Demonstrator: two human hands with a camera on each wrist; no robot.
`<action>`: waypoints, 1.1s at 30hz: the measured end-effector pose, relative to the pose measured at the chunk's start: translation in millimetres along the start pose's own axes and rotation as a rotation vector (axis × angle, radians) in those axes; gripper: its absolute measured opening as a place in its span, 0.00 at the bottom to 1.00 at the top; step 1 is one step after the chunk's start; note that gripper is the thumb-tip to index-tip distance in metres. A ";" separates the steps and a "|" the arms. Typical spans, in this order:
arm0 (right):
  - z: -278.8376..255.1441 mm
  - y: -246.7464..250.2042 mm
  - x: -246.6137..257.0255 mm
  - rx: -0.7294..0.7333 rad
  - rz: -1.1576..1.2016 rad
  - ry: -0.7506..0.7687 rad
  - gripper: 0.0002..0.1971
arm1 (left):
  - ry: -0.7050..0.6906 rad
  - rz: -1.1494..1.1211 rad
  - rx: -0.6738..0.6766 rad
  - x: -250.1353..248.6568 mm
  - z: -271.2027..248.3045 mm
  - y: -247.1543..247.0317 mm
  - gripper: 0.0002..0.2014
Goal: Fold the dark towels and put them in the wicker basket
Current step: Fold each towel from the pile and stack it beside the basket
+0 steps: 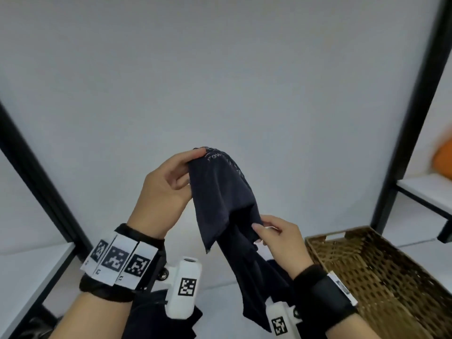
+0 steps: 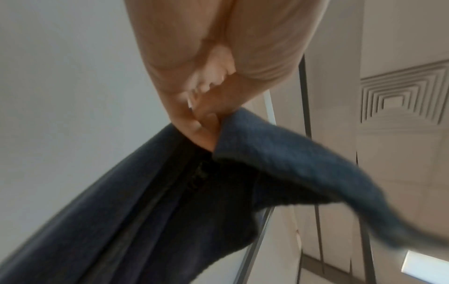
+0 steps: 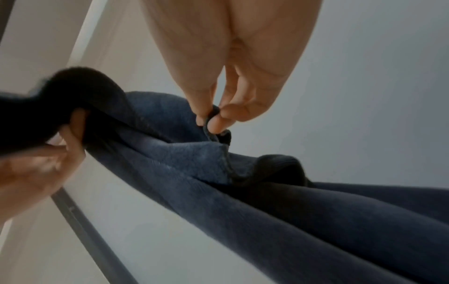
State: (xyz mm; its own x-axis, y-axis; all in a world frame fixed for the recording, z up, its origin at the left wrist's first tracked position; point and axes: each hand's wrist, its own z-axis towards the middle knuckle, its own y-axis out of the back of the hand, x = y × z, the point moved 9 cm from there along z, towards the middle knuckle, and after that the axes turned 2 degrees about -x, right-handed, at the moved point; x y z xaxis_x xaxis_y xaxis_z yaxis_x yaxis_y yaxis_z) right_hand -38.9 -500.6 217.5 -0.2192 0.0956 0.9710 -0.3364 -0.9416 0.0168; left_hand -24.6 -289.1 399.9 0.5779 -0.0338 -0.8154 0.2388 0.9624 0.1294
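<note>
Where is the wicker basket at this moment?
In the head view the wicker basket sits at lower right, just right of the right hand, which pinches the dark towel.

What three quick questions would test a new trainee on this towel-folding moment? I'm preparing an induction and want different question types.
1. True or false: the wicker basket already holds a folded towel.
2. Which hand grips the towel at its highest point? A) left hand B) right hand C) neither
3. Fill in: the right hand ______ an edge of the towel between thumb and fingers.

Key
1. False: no towel shows in the visible part of the basket.
2. A: the left hand holds the top, the right hand lower down.
3. pinches
</note>
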 end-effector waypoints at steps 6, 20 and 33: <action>-37.0 56.9 4.6 -0.257 0.382 -0.064 0.06 | 0.027 0.384 -0.302 2.8 -41.9 3.3 0.17; -97.0 78.9 68.5 -0.203 0.527 0.137 0.09 | 0.543 0.300 -0.480 39.0 -161.1 49.4 0.11; -157.8 33.7 -119.5 -0.112 -0.272 -0.185 0.10 | 0.944 0.717 -0.199 197.5 -291.0 42.8 0.07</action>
State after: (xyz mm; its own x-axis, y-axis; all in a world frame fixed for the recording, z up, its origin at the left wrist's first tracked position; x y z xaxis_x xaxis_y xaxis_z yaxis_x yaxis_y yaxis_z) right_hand -168.6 -492.7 64.4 0.0587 0.2680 0.9616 -0.4602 -0.8476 0.2643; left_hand -127.3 -176.1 80.1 -0.2893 0.6568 -0.6964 -0.0761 0.7094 0.7007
